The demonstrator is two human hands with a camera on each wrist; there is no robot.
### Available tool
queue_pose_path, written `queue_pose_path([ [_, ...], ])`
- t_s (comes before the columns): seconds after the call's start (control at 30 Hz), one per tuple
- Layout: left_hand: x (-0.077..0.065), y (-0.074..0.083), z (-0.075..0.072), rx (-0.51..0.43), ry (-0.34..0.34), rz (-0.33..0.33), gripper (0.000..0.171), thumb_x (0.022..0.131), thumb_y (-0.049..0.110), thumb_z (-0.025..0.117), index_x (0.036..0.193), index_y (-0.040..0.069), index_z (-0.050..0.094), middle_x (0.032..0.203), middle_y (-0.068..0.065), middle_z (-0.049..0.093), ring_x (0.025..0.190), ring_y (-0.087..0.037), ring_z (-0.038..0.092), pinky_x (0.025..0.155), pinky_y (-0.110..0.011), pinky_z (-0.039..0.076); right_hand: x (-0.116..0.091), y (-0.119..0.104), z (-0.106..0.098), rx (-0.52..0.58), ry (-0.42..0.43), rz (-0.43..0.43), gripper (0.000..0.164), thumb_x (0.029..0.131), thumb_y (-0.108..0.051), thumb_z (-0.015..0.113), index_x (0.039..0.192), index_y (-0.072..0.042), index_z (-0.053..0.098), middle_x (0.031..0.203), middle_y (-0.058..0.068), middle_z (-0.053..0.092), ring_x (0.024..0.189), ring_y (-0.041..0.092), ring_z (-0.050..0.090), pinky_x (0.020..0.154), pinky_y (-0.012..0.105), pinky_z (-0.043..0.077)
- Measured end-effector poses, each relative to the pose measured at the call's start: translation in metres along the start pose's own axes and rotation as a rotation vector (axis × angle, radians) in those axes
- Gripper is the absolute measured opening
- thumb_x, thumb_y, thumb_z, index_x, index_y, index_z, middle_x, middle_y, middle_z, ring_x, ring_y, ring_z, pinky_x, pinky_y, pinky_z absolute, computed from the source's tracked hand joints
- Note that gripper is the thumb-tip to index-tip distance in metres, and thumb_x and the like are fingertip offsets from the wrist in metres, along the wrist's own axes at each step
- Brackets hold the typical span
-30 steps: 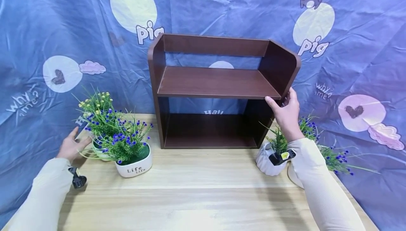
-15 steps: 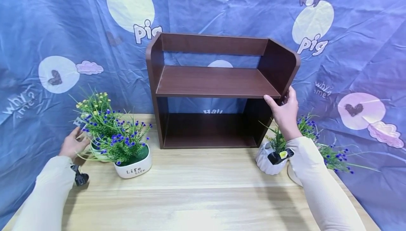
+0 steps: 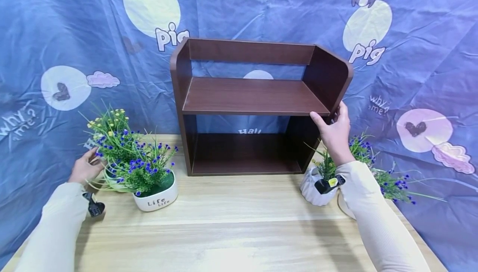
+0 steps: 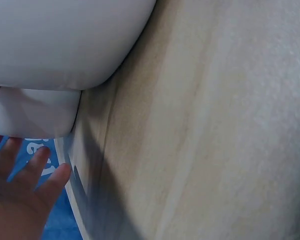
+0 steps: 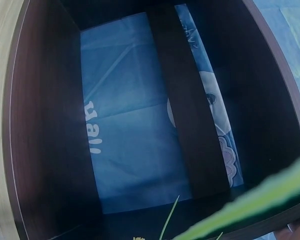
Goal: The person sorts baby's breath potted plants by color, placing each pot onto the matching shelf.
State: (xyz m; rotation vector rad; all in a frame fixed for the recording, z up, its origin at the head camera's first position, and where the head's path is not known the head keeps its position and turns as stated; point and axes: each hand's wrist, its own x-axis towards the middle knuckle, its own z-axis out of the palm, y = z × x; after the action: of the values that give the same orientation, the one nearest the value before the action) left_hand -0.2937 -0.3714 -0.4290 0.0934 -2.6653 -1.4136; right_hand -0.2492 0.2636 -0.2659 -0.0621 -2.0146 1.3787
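The dark brown two-tier desk shelf (image 3: 257, 95) stands at the back of the table. My right hand (image 3: 334, 133) grips its right side panel, thumb at the front edge and fingers behind the outer face; in the right wrist view the fingertips show only at the edge. At the left, my left hand (image 3: 85, 168) is beside the rear pot (image 3: 117, 185) of yellow and blue artificial flowers. The left wrist view shows its fingers (image 4: 35, 167) spread and fairly straight, right by a white pot (image 4: 35, 112). A white oval "Life" planter (image 3: 157, 201) with blue flowers stands in front.
A white ribbed pot (image 3: 317, 191) and another white planter with blue flowers (image 3: 397, 187) stand below my right forearm, partly hidden. A blue printed cloth (image 3: 231, 6) hangs close behind the shelf. The pale wood table (image 3: 224, 218) extends in front.
My left hand has moved slightly right and closer in to the rear flower pot. The right hand keeps its grip on the shelf. The head view has shifted a little.
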Motion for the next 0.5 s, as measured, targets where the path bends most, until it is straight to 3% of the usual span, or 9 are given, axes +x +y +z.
queue_pose_path([
  [0.1,0.0003,-0.0003,-0.0001,0.002,0.008,0.012,0.07,0.094,0.011,0.05,0.148,-0.012,0.013,0.138,-0.045,0.029,0.116,-0.012,0.055,0.071,0.001,0.037,-0.0003,-0.0002,0.0001,-0.008,0.001,0.001,0.071,0.084,-0.012,0.072,0.144,-0.004,0.035,0.135,0.016,0.047,0.123,0.024,0.047,0.105,0.032,0.037],
  [0.17,0.0004,-0.0007,-0.0006,-0.001,0.016,0.03,0.069,0.092,0.008,0.051,0.146,-0.014,0.015,0.136,-0.045,0.031,0.098,0.009,0.051,0.071,0.001,0.037,-0.0005,-0.0002,-0.0001,-0.012,0.0,0.002,0.071,0.084,-0.012,0.072,0.144,-0.004,0.034,0.136,0.017,0.047,0.123,0.025,0.047,0.105,0.033,0.037],
  [0.2,0.0006,-0.0009,-0.0009,0.004,0.019,0.035,0.068,0.092,0.008,0.052,0.146,-0.014,0.016,0.135,-0.046,0.032,0.092,0.013,0.048,0.071,0.001,0.037,-0.0004,0.0,-0.0002,-0.013,0.0,0.002,0.071,0.084,-0.012,0.071,0.145,-0.004,0.034,0.136,0.017,0.047,0.124,0.025,0.047,0.106,0.033,0.036],
  [0.27,0.0009,-0.0012,-0.0013,0.019,0.023,0.042,0.068,0.092,0.008,0.052,0.145,-0.015,0.017,0.134,-0.046,0.033,0.088,0.013,0.047,0.07,0.002,0.037,-0.0003,0.0005,-0.0006,-0.016,-0.001,0.003,0.071,0.085,-0.013,0.071,0.145,-0.004,0.034,0.136,0.016,0.047,0.125,0.025,0.047,0.106,0.033,0.036],
  [0.33,0.0009,-0.0008,-0.0017,0.046,0.021,0.041,0.067,0.093,0.01,0.052,0.145,-0.015,0.018,0.134,-0.045,0.034,0.099,-0.004,0.058,0.07,0.002,0.037,0.0003,0.0016,-0.0006,-0.018,-0.003,0.004,0.071,0.085,-0.013,0.071,0.145,-0.005,0.034,0.137,0.016,0.046,0.125,0.025,0.046,0.106,0.033,0.036],
  [0.37,0.001,-0.0006,-0.0019,0.052,0.022,0.037,0.068,0.093,0.011,0.052,0.145,-0.015,0.018,0.134,-0.045,0.034,0.101,-0.007,0.058,0.07,0.002,0.037,0.0006,0.0023,-0.0006,-0.018,-0.003,0.003,0.071,0.085,-0.013,0.071,0.145,-0.005,0.034,0.136,0.016,0.046,0.125,0.025,0.046,0.106,0.033,0.036],
  [0.43,0.0012,0.0007,-0.0021,0.059,0.012,0.027,0.068,0.093,0.012,0.051,0.146,-0.014,0.016,0.136,-0.044,0.033,0.113,-0.025,0.056,0.071,0.001,0.037,0.0011,0.0033,-0.0005,-0.017,-0.002,0.002,0.071,0.085,-0.013,0.071,0.145,-0.005,0.034,0.136,0.015,0.047,0.125,0.025,0.047,0.106,0.033,0.036],
  [0.5,0.0015,0.002,-0.0025,0.068,0.003,0.018,0.069,0.093,0.012,0.049,0.147,-0.014,0.014,0.137,-0.044,0.033,0.115,-0.024,0.056,0.072,0.001,0.037,0.0015,0.0041,0.0001,-0.013,-0.002,-0.002,0.071,0.085,-0.013,0.072,0.145,-0.005,0.034,0.136,0.015,0.047,0.124,0.024,0.047,0.106,0.032,0.036],
])
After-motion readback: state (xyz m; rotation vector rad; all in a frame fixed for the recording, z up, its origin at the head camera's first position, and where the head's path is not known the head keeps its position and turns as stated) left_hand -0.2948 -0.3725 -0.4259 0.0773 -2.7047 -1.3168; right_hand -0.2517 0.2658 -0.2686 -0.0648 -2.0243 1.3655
